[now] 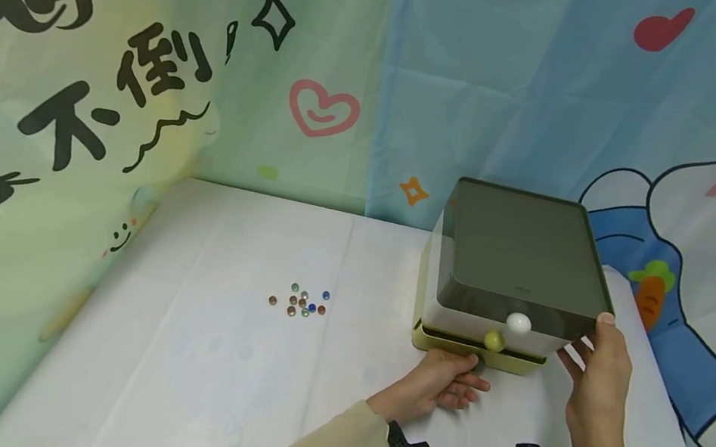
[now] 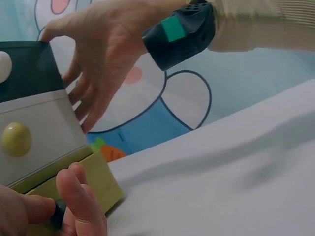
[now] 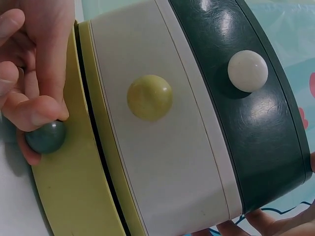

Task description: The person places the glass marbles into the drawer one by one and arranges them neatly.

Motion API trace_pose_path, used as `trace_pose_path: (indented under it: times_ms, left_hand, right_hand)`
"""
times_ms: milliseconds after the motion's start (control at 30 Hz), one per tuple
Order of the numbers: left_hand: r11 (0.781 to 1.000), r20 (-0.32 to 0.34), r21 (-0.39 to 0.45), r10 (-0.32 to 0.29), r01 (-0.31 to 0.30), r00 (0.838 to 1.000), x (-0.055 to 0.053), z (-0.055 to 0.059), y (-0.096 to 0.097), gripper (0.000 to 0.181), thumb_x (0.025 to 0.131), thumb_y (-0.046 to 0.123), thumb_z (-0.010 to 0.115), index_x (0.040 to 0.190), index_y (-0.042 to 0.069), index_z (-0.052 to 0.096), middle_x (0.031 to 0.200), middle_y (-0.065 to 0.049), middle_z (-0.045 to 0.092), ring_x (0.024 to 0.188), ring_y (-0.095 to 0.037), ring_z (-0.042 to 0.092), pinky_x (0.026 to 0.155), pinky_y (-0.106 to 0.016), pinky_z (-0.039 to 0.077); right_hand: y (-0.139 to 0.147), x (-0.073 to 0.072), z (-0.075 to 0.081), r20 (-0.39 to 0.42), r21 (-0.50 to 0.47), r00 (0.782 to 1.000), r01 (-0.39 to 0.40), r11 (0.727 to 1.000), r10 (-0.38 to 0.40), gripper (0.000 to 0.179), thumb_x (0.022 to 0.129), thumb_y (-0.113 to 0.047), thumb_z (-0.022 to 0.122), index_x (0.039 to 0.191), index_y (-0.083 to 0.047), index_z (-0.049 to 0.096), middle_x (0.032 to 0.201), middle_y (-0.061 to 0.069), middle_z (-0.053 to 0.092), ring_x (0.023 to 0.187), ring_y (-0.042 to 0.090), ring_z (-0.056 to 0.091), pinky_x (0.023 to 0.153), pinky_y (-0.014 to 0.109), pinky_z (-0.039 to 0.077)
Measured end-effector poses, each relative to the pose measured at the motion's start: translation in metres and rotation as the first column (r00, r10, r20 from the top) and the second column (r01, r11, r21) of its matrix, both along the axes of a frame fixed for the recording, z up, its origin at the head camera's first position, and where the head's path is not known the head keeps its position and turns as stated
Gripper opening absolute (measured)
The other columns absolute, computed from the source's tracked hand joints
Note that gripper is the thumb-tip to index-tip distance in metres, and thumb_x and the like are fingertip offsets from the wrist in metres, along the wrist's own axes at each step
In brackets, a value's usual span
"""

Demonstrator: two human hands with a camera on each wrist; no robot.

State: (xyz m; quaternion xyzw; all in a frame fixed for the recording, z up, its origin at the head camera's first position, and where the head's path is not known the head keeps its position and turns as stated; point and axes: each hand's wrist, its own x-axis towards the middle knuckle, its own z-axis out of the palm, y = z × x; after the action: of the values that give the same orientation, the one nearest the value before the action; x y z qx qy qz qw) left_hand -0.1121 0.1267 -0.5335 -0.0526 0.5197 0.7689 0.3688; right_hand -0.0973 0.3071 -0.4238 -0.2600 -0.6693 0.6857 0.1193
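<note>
The left hand (image 1: 428, 382) pinches the bottom knob (image 3: 45, 137); the right hand (image 1: 604, 380), straight-fingered, touches the box's (image 1: 522, 250) side. Only the head view shows marbles (image 1: 302, 303).

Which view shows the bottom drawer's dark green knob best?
Right wrist: the dark green knob shows large, only partly covered by the left hand. Left wrist has a dark sliver between the fingers; head, a small dark patch beside that hand.
</note>
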Motion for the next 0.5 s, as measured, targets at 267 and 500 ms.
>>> trace_pose_path:
  times_ms: [267, 500]
  left_hand:
    - [1.000, -0.002, 0.008, -0.006, 0.006, 1.000, 0.007, 0.002, -0.001, 0.023, 0.107, 0.025, 0.059, 0.115, 0.006, 0.068, 0.108, -0.024, 0.078, 0.053, -0.002, 0.062, 0.050, -0.016, 0.052]
    - [1.000, -0.010, -0.003, 0.003, -0.003, 1.000, 0.012, 0.002, -0.001, 0.025, 0.107, 0.026, 0.058, 0.114, 0.004, 0.069, 0.108, -0.024, 0.078, 0.052, -0.002, 0.061, 0.049, -0.016, 0.052]
  right_hand:
    - [0.000, 0.000, 0.001, 0.012, -0.010, 1.000, -0.013, 1.000, 0.013, 0.059, 0.107, -0.058, 0.044, 0.157, -0.028, 0.041, 0.146, -0.009, 0.043, 0.142, 0.023, 0.038, 0.129, 0.057, 0.024]
    - [0.001, 0.000, 0.001, 0.022, -0.005, 1.000, -0.020, 1.000, 0.020, 0.058, 0.107, -0.059, 0.043, 0.157, -0.028, 0.040, 0.145, -0.010, 0.044, 0.144, 0.024, 0.038, 0.129, 0.057, 0.024]
